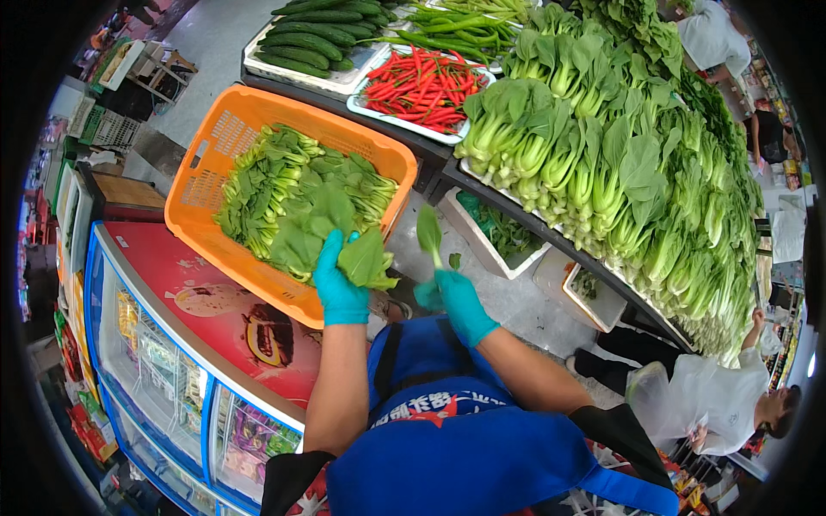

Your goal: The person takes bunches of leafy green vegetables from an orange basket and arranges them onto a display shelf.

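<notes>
My left hand (342,284), in a teal glove, grips a bunch of leafy greens (361,255) over the near edge of an orange plastic crate (393,158). Inside that crate lie piled bundles of similar greens (271,193), with green leaves and pale stems. To the right, my gloved right hand (459,303) pinches a single leaf (428,231) by its pale stalk. That leaf points upward, apart from the bunch. A small loose leaf (455,260) shows just beyond the right hand, against the grey floor.
A red-sided display freezer (213,258) stands at the left under the crate. Across from me, a stand holds cucumbers (303,48), red chillies (419,90) and stacked bok choy (581,148). Below it sits a white foam box (493,238). A person (716,400) stands at the right.
</notes>
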Demonstrator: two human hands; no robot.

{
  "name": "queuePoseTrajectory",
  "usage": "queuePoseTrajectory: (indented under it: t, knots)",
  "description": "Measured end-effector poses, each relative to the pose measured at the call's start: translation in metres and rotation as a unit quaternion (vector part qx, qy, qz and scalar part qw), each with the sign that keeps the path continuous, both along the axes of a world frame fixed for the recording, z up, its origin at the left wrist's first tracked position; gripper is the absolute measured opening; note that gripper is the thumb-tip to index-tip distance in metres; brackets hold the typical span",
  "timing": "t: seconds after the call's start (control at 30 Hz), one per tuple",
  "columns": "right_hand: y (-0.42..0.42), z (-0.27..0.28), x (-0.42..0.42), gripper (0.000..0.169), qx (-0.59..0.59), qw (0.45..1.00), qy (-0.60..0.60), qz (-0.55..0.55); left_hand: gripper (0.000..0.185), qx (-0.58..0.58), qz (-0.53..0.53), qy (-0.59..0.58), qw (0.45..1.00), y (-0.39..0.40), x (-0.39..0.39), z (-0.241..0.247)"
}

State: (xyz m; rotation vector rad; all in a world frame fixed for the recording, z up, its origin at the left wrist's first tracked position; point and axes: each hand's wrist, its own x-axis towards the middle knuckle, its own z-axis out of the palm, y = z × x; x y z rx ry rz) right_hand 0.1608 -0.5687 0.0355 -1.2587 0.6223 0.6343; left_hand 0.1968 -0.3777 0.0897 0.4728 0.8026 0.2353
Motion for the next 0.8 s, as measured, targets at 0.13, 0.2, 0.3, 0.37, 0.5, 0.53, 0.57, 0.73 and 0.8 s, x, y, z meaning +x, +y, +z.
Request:
queuePoseTrajectory:
  t: [0.13, 0.2, 0.3, 0.37, 0.5, 0.53, 0.57, 0.73, 0.8]
  knots:
    - [-0.102, -0.099, -0.036, 0.035, 0.024, 0.983, 0.169, 0.062, 0.023, -0.036, -0.075, 0.002, 0.997, -0.009, -0.030, -0.015]
    - [-0.165, -0.162, -0.020, 0.046, -0.114, 0.981, 0.150, 0.051, 0.021, 0.024, -0.025, 0.029, 0.999, -0.026, -0.032, -0.024]
    - [-0.208, -0.177, 0.030, 0.057, -0.372, 0.922, 0.075, 0.083, 0.023, 0.015, 0.000, 0.054, 0.998, -0.051, -0.031, -0.032]
    - [-0.161, -0.097, 0.046, 0.064, -0.202, 0.966, -0.064, 0.148, 0.030, 0.007, 0.029, 0.044, 0.999, -0.060, -0.034, -0.050]
    - [-0.070, 0.076, 0.038, 0.065, -0.243, 0.801, -0.451, 0.309, 0.033, 0.020, 0.022, 0.002, 1.000, -0.102, -0.010, -0.037]
    - [-0.062, 0.082, 0.038, 0.060, -0.282, 0.772, -0.489, 0.291, 0.032, 0.035, 0.018, -0.009, 0.999, -0.110, -0.003, -0.032]
    - [-0.054, 0.084, 0.037, 0.056, -0.320, 0.740, -0.525, 0.275, 0.030, 0.050, 0.016, -0.019, 0.998, -0.114, 0.002, -0.027]
    - [-0.047, 0.087, 0.036, 0.034, -0.362, 0.753, -0.522, 0.171, 0.032, 0.066, 0.053, -0.031, 0.996, -0.104, 0.020, -0.023]
    - [-0.049, 0.074, 0.033, 0.028, -0.248, 0.890, -0.377, 0.066, 0.033, 0.054, 0.065, -0.026, 0.996, -0.094, 0.024, -0.017]
